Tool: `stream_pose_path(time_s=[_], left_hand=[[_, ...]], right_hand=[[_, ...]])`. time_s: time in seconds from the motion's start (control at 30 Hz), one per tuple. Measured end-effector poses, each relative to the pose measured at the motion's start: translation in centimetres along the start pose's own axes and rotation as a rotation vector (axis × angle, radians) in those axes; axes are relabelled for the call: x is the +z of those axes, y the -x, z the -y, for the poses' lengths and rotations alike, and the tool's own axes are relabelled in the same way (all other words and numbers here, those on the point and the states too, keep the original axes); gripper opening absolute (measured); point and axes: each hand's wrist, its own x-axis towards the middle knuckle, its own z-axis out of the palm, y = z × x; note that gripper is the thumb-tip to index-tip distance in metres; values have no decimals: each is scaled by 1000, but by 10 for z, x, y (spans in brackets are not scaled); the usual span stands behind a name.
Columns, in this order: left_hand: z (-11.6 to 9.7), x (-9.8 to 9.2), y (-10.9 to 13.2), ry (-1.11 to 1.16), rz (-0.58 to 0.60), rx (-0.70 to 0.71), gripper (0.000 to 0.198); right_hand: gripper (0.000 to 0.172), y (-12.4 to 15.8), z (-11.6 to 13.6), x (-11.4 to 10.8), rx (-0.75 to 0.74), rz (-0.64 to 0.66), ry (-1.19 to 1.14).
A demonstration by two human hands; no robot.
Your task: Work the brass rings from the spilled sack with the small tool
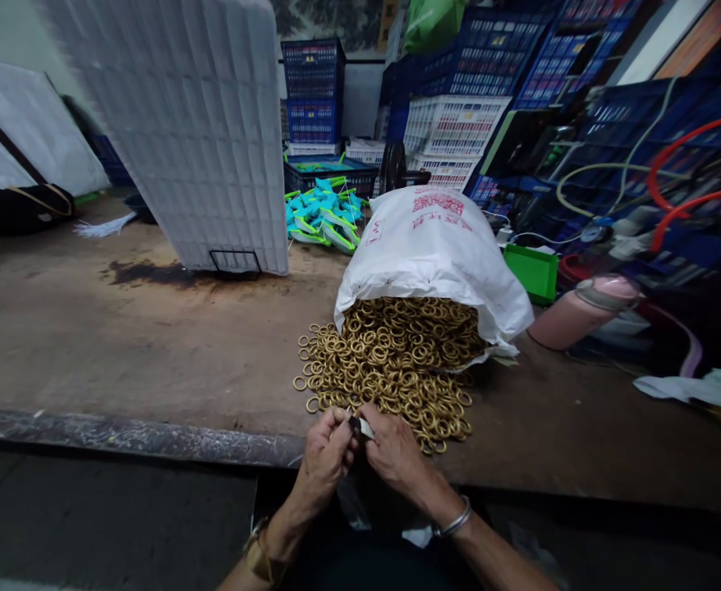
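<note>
Side by side at the table's front edge, my left hand [327, 447] and my right hand [396, 450] are both closed. The left fingers pinch a small dark piece [354, 423], too small to name. From my right hand's fingers sticks a short white strip [366, 429], its kind unclear, meeting the dark piece. Just beyond the fingertips lies a heap of brass-coloured rings [391, 369]. They spill from the mouth of a white woven sack [434, 238] with red print, which lies on its side.
A tall white ribbed panel [225, 139] stands on a wire stand to the left on the wooden table [151, 353]. Behind are turquoise and green pieces [327, 213] and stacked crates [314, 82]. At right lie a pink bottle [585, 312], a green tray [531, 273] and an orange hose [662, 222].
</note>
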Motion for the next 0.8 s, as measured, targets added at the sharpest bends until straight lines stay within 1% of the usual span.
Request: stream_pose_path(time_s=[0.1, 0.17, 0.27, 0.33, 0.43, 0.5, 0.57, 0.63, 0.7, 0.8], left_hand=[[3, -1, -1, -54, -10, 60, 32], [5, -3, -1, -84, -10, 75, 30], [6, -7, 4, -75, 12, 41, 27], [2, -10, 12, -43, 40, 9, 26], [-9, -13, 26, 41, 92, -27, 24], [-16, -15, 30, 155, 104, -37, 24], [-21, -19, 28, 277, 79, -36, 25], [-22, -23, 22, 360, 55, -27, 26], [-21, -27, 16, 402, 43, -19, 25], [-17, -31, 13, 426, 33, -16, 23]], right_hand=[[24, 1, 3, -2, 23, 43, 100], [24, 1, 6, -3, 37, 68, 163], [22, -1, 9, -5, 60, 96, 229], [20, -4, 8, -7, 100, 88, 272], [20, -7, -2, -13, 208, 48, 337], [21, -6, -10, -17, 233, -7, 344], [23, -3, -14, -17, 213, -31, 313], [24, 2, -12, -15, 182, -25, 278], [21, 8, -8, -10, 165, -12, 263], [17, 13, -4, -1, 185, 1, 284]])
